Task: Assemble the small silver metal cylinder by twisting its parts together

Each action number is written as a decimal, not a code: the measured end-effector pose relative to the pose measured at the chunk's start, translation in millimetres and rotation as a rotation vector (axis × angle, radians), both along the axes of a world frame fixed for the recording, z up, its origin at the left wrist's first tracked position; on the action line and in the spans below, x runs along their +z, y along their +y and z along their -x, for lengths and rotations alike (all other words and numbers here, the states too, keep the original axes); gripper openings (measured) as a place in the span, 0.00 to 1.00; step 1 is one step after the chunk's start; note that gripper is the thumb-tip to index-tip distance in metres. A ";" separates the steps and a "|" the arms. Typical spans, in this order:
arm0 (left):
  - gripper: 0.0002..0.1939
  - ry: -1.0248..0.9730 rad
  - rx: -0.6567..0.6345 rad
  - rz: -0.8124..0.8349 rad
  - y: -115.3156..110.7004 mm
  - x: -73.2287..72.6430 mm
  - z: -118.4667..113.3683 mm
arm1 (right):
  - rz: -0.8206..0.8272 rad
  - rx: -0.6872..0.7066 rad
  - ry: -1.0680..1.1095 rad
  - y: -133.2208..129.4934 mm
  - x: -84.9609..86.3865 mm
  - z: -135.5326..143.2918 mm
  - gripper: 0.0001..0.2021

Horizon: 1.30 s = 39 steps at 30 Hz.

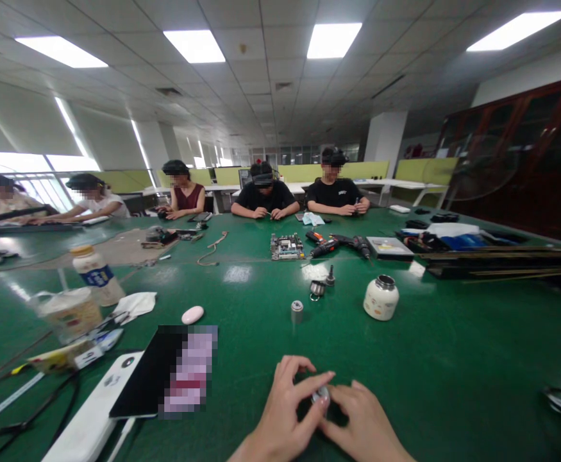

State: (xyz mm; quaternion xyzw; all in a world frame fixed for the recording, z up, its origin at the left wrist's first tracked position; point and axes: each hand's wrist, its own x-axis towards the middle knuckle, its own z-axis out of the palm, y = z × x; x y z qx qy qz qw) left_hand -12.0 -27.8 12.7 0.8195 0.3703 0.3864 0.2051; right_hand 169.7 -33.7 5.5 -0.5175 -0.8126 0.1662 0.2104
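Note:
Near the front edge of the table, my left hand pinches a small round silvery metal piece between thumb and forefinger. My right hand closes on the same piece from the other side, its fingers partly hidden. The exact kind of piece cannot be made out. Beyond my hands stands a small metal cylinder on the green table. Farther back are a metal cap with a ring and a dark pointed fitting. To the right stands a white open-topped bottle with small printed figures.
At left lie a phone-like tablet, a white power bank, a pink oval object, a cup and a drink bottle. A circuit board and power drills lie farther back. Several people sit across the table.

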 end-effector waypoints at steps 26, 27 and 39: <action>0.09 0.114 0.664 -0.046 15.3 -15.8 -1.3 | -0.030 0.016 -0.001 0.5 -1.0 0.5 0.11; 0.09 0.161 0.689 -0.028 15.9 -17.5 -1.7 | -0.031 0.018 0.004 0.5 -1.1 0.4 0.11; 0.04 0.055 0.654 -0.113 12.5 -12.9 -1.8 | -0.031 0.004 0.003 0.8 1.6 0.8 0.11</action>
